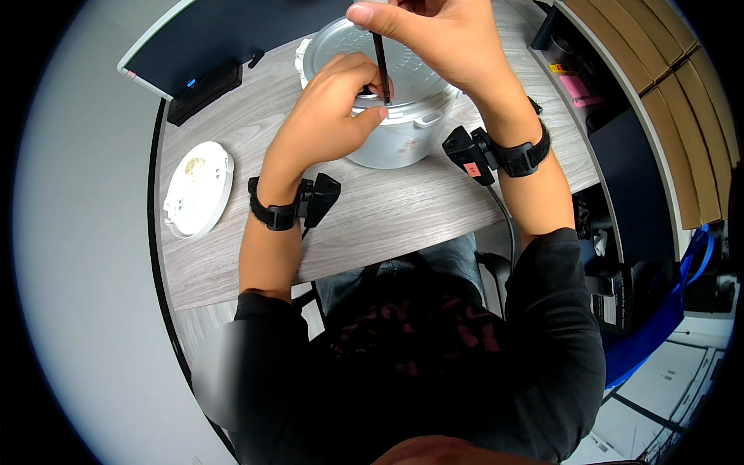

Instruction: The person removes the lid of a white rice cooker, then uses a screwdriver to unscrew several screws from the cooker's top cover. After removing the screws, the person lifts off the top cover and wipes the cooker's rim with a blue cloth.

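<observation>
My right hand (pixel 453 39) is closed around the handle of a screwdriver (pixel 380 62), its dark shaft pointing down. The tip meets the near rim of a white round tub (pixel 391 151), whose top has a clear, ridged cover (pixel 411 66). Beside the tip, my left hand (pixel 329 116) rests on the rim with its fingers curled and the thumb close to the shaft. A small dark and silvery part shows under those fingers; what they grip is mostly hidden. Most of the screwdriver's handle is hidden by the right hand.
A white round plastic piece (pixel 205 190) lies at the left of the grey wood-grain table (pixel 426 205). Behind it sits a black box (pixel 205 93) against a dark panel. Cardboard boxes (pixel 682 132) and a shelf with a pink item (pixel 580 89) stand at the right.
</observation>
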`<state>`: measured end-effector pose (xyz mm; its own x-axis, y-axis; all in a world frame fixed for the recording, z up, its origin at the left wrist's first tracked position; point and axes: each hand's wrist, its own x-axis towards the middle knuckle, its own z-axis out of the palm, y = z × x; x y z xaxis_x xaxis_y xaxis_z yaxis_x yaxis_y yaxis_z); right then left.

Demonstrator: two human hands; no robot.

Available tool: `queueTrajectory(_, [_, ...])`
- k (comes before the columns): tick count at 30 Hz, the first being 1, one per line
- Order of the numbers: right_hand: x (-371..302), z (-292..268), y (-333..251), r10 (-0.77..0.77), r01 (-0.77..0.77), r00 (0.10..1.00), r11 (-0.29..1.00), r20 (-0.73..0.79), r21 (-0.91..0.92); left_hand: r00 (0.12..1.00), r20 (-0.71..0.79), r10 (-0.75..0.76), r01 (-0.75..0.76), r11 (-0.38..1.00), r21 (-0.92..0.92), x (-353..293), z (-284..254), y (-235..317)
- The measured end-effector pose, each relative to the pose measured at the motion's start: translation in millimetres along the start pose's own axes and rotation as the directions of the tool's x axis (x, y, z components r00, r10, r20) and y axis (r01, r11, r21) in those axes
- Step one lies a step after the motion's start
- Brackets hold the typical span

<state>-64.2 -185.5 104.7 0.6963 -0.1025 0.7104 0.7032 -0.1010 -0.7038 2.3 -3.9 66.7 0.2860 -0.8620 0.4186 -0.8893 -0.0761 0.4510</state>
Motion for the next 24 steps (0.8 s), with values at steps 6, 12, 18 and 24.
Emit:
queueTrajectory(6, [0, 1, 12, -0.013, 0.02, 1.0, 0.941, -0.021, 0.337, 0.999, 0.02, -0.045, 0.046, 0.999, -0.026, 2, 0, 1])
queueTrajectory(12, [-3, 5, -3, 0.04, -0.036, 0.998, 0.993, -0.039, 0.111, 0.997, -0.004, -0.072, 0.072, 0.997, -0.032, 1, 3, 2])
queueTrajectory(18, [-6, -4, 3, -0.019, 0.022, 1.0, 0.98, -0.016, 0.2, 0.995, -0.027, -0.097, 0.095, 0.994, -0.062, 4, 4, 7])
queueTrajectory(24, [2, -7, 7, 0.034, -0.034, 0.999, 0.999, -0.016, 0.009, 0.996, -0.027, -0.087, 0.086, 0.996, -0.037, 2, 5, 4])
